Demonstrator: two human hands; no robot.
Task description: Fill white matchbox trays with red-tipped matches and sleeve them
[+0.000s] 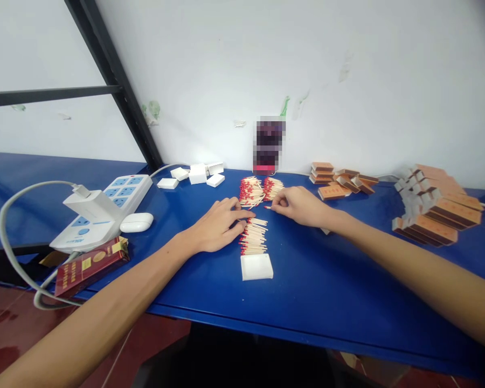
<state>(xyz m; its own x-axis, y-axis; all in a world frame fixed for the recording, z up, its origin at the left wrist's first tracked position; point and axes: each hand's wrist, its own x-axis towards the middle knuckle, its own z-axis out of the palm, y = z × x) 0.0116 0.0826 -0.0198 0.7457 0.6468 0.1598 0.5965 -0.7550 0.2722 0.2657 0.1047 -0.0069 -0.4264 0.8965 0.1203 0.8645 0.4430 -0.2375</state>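
Observation:
My right hand (301,206) is pinched on a red-tipped match (267,207), just below two heaps of matches. The left heap (251,191) and the right heap (273,188) lie close together. Beside a row of matches (254,237), my left hand (222,223) rests with its fingers apart, the fingertips touching the row's upper left end. Red heads in that row point left. A white matchbox tray (257,267) lies directly below the row.
White trays (198,173) sit at the back left. Orange matchboxes (333,191) lie back right, with stacked boxes (440,207) farther right. A power strip (121,194), white case (136,222) and red box (91,268) are at left. A phone (269,145) leans on the wall.

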